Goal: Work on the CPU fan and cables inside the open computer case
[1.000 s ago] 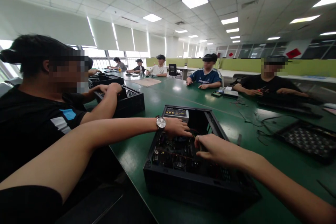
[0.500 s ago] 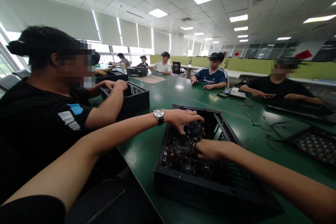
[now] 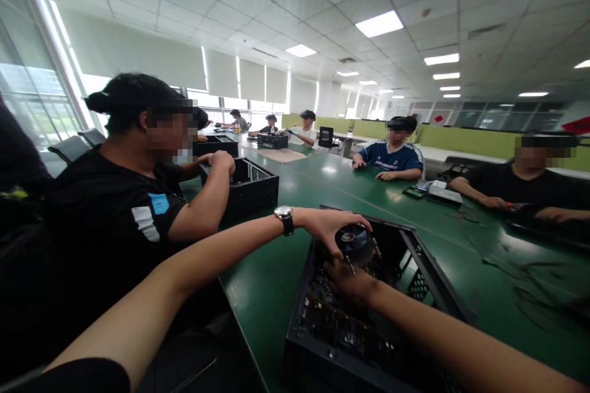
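Note:
A round black CPU cooler with a fan (image 3: 357,245) is gripped by my left hand (image 3: 328,227), thumb on the near side and fingers over the far top edge. It is tilted above the inside of an open black computer case (image 3: 297,334), with thin metal legs showing at its lower edge. Directly under the cooler, my right hand (image 3: 353,282) reaches into the case with curled fingers, close to the motherboard. Its fingertips are partly hidden, and what they hold, if anything, does not show. Circuit boards (image 3: 338,319) lie in the lower part of the case.
The case stands on a green table (image 3: 249,276). At my left a co-worker (image 3: 124,209) has both hands at another black case (image 3: 253,196). Across the table sit more people, near a white box-shaped device (image 3: 445,195) and loose dark cables (image 3: 530,307).
My left hand has raised and tilted the cooler, so its legs show. My right hand has shifted under it toward the left side of the case. The camera view has turned left and up.

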`<state>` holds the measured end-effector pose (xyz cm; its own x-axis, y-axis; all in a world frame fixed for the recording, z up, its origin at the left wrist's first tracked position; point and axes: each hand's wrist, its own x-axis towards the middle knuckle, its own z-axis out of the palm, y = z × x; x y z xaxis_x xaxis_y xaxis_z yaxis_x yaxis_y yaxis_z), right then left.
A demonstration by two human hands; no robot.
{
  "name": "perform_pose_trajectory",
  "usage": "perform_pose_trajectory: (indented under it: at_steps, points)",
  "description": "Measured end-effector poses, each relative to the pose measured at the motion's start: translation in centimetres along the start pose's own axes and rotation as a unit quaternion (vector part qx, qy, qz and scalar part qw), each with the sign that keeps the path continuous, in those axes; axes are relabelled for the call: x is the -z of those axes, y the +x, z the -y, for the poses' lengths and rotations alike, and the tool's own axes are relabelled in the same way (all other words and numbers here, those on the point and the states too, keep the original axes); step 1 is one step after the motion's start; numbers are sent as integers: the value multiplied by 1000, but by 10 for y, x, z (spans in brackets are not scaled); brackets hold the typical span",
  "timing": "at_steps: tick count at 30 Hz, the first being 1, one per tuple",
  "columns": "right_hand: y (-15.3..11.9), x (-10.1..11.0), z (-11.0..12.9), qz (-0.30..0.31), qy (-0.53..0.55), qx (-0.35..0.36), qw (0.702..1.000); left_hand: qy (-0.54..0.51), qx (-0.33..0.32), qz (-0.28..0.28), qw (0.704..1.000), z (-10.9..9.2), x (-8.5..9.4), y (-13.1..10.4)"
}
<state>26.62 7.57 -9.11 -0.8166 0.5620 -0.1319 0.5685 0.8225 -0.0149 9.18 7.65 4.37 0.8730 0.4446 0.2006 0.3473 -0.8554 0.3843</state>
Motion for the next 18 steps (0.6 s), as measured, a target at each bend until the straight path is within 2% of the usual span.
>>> perform_pose_trajectory:
  at_steps: [7,11,14,16,17,18]
  points:
    - [-15,6,-3,-1,48,-14,999,-29,29,-7,999,-10,0,-4]
    - [-55,20,-7,33,94,-50,994,-7,20,8,1000,-11,-4,2]
    - [-93,44,-10,84,137,-67,985,23,9,43,999,-11,-9,13]
    - [-116,61,-13,91,198,-54,974,52,3,75,996,-12,-15,23]
    - [-125,68,-15,43,233,-56,970,68,5,92,993,-12,-19,28]
    - [-135,72,-18,-44,262,-72,961,85,12,108,990,-13,-23,33]
